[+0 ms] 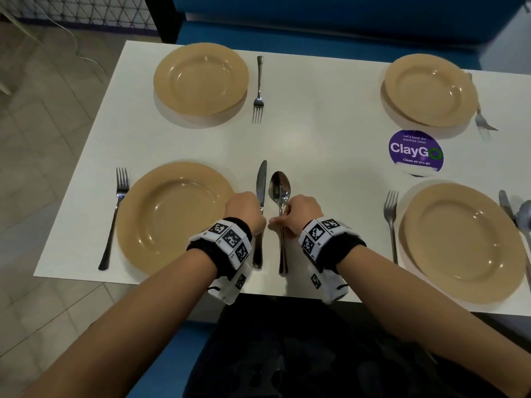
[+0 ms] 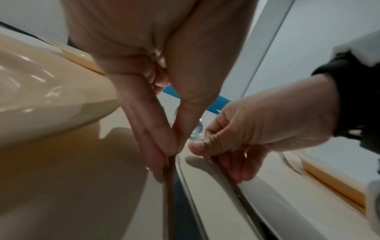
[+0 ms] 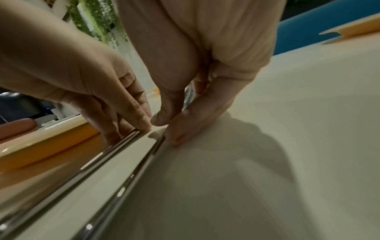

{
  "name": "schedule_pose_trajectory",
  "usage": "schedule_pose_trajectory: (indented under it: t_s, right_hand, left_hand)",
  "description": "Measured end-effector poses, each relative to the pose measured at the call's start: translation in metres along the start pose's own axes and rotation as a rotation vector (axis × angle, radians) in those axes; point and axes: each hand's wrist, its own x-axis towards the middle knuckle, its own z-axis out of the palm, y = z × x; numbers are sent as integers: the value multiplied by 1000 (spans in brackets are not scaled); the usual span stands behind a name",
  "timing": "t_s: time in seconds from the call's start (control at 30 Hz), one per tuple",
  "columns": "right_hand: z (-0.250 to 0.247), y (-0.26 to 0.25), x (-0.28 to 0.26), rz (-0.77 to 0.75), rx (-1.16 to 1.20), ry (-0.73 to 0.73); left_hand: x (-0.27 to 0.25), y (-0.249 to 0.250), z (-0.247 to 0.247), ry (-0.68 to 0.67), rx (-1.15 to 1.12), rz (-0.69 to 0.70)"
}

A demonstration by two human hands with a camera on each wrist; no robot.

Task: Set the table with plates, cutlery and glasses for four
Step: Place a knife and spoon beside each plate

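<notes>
Four tan plates sit on the white table (image 1: 316, 130). Beside the near-left plate (image 1: 175, 216) lie a knife (image 1: 261, 182) and a spoon (image 1: 280, 188), side by side and pointing away from me. My left hand (image 1: 260, 216) pinches the knife handle (image 2: 170, 170) between thumb and fingers. My right hand (image 1: 280, 222) pinches the spoon handle (image 3: 156, 149) close beside it. Both pieces rest flat on the table. A fork (image 1: 115, 216) lies to the left of this plate. No glasses are in view.
The far-left plate (image 1: 201, 79) has a fork (image 1: 258, 90) on its right. A fork (image 1: 482, 119) lies partly under the far-right plate (image 1: 429, 89). The near-right plate (image 1: 462, 242) has a fork (image 1: 391, 222), knife (image 1: 505, 205) and spoon (image 1: 524, 214). A purple sticker (image 1: 416, 150) marks the table; a blue bench (image 1: 316, 18) runs behind.
</notes>
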Motion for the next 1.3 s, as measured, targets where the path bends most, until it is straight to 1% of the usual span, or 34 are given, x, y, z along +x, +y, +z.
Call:
schedule_pose_trajectory:
  t_s: [0.07,0.23,0.47,0.63,0.9,1.17,1.3]
  right_hand:
    - [3,-4,-4,-2,-33,23]
    - [11,-7,-12,7,86,110]
    - [24,-13,-24,27,157,141]
    - [32,-16,-28,26,186,143]
    - [34,-18,-30,8,201,148]
    - [32,-14,-29,14,220,169]
    - [32,-11,-28,39,287,173]
  left_hand:
    - [-5,-3,1,0,15,25]
    - [-13,-9,5,11,47,56]
    - [-22,-15,8,23,20,144]
    - [-25,-21,12,42,-19,146]
    - [-29,-24,14,76,-23,154]
    - [-35,-22,15,69,-66,107]
    - [-35,-21,14,65,-79,110]
